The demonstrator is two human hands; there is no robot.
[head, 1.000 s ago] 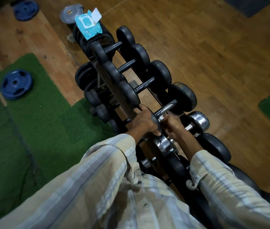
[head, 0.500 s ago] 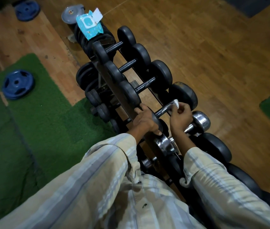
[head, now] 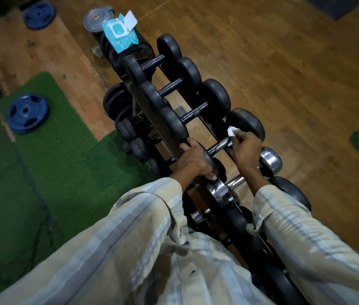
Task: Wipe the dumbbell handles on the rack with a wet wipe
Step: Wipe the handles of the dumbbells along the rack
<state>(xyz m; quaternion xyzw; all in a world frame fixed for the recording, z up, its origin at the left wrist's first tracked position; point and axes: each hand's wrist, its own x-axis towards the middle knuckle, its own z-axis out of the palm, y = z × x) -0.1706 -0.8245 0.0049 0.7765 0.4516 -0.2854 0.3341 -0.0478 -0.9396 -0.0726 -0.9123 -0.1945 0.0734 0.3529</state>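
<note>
Here we work the wet wipe [head: 231,131] along the dumbbell handle [head: 219,147], which lies on the rack [head: 152,111] between our two hands. Our right hand [head: 243,150] pinches the wipe against the bar's far end; our left hand [head: 192,160] curls over the near weight head to steady it. We judge it best to wrap the wipe round the bar and keep that head from rolling. The bar's underside and our right fingertips are hidden.

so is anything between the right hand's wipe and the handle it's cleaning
Nothing visible. The right hand pinches the wet wipe at the far end of the handle; the left hand grips the near weight head, off the bar.
</note>
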